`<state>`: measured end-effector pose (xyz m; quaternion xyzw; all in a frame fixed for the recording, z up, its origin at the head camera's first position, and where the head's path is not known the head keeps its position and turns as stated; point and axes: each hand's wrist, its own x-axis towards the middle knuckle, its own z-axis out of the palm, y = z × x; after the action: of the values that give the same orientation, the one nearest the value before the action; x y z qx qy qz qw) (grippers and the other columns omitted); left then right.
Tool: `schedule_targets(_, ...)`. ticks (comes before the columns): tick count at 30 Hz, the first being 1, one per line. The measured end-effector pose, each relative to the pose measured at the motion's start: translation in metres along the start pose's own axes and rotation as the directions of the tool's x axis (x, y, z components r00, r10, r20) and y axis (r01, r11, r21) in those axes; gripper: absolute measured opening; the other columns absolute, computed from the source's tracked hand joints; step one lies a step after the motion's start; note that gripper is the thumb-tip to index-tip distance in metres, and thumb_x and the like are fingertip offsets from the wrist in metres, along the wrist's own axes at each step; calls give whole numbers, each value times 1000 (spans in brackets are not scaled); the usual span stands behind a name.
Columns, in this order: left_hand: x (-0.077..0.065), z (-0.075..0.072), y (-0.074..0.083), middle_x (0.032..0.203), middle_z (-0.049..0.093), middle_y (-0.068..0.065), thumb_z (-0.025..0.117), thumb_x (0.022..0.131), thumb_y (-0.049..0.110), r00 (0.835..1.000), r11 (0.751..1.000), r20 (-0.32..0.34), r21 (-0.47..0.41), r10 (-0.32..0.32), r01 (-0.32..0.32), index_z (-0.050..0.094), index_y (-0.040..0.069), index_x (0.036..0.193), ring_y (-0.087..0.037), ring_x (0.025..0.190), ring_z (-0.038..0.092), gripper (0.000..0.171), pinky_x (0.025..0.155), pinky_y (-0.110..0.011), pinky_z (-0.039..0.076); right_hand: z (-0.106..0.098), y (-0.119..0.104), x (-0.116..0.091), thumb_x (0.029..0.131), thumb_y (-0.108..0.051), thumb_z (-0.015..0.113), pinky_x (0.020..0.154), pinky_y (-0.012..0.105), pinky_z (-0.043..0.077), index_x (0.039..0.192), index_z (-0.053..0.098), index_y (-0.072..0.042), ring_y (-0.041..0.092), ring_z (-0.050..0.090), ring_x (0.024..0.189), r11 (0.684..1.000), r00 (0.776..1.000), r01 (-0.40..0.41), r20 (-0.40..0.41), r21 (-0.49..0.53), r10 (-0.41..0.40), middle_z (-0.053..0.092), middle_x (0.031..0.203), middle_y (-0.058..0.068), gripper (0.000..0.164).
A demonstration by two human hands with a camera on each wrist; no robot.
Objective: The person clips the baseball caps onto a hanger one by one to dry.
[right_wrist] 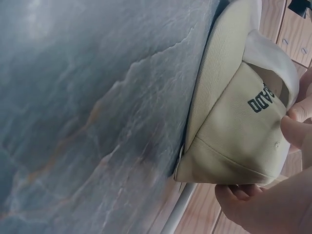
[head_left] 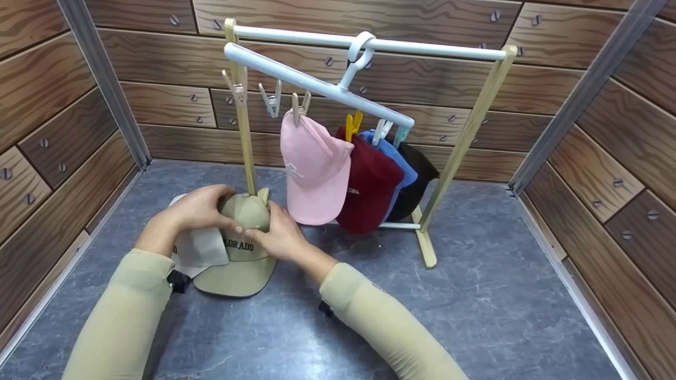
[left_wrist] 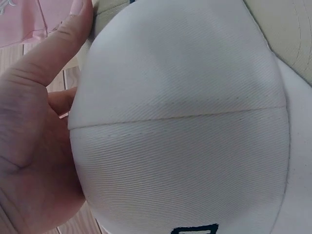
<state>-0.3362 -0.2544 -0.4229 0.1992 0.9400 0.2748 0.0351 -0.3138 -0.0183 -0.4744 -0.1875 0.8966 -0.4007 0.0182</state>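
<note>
A khaki baseball cap (head_left: 244, 211) with dark lettering sits on the grey surface, its bill toward me. My left hand (head_left: 195, 211) grips its crown from the left. From the other side my right hand (head_left: 285, 232) holds the crown, and both thumbs meet near the front panel. In the right wrist view, the right hand (right_wrist: 280, 200) has its thumb on the front of the khaki cap (right_wrist: 234, 146) and fingers around its side. A white cap (head_left: 203, 248) lies against the khaki one, below my left wrist; it fills most of the left wrist view.
Behind stands a wooden rack (head_left: 467, 126) with a white hanger (head_left: 317, 87) tilted down to the right. Clothespins hold up a pink cap (head_left: 317, 169), a maroon cap (head_left: 367, 184), a blue cap (head_left: 393, 155) and a black cap (head_left: 417, 174). Two unused clothespins hang at the hanger's left.
</note>
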Motion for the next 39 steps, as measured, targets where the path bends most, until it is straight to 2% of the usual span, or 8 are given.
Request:
schedule_targets(9, -1, 0, 0, 141, 68, -28, 102, 80, 32, 1000, 1000, -22, -24, 16, -16, 59, -8, 150, -46, 127, 66, 91, 112, -63, 51, 4, -5, -2, 101, -30, 85, 108, 42, 54, 158, 54, -5, 28, 64, 131, 999, 998, 36, -46, 19, -35, 65, 145, 13, 69)
schedule_targets(17, -4, -1, 4, 139, 69, -26, 103, 79, 33, 999, 999, -23, -38, 32, -33, 60, -7, 149, -43, 125, 67, 92, 109, -62, 53, 2, -10, -7, 101, -28, 86, 103, 43, 56, 149, 60, -3, 28, 67, 123, 997, 997, 6, -82, 73, 0, 69, 138, 14, 60)
schedule_targets(26, -8, 0, 8, 142, 68, -24, 105, 79, 34, 999, 996, -38, -83, 39, -42, 59, -5, 153, -40, 126, 66, 95, 107, -60, 54, -2, -13, -10, 100, -22, 86, 99, 40, 57, 130, 67, -3, 23, 69, 111, 976, 991, -12, -128, 217, 41, 73, 123, 10, 40)
schedule_targets(33, -9, 0, 15, 145, 64, -25, 104, 81, 31, 996, 993, -73, -99, 59, -66, 57, -5, 154, -42, 128, 64, 94, 108, -61, 52, -10, -16, -14, 98, -17, 88, 95, 37, 57, 124, 70, -3, 20, 68, 103, 966, 979, 37, -203, 257, 16, 74, 112, 8, 35)
schedule_targets(39, -11, 1, 24, 144, 64, -23, 104, 80, 29, 984, 987, -138, -101, 109, -123, 58, -4, 153, -41, 128, 64, 92, 109, -61, 50, -18, -15, -19, 96, -15, 89, 93, 36, 57, 120, 72, -4, 17, 69, 99, 960, 966, 94, -257, 262, -25, 75, 107, 6, 32)
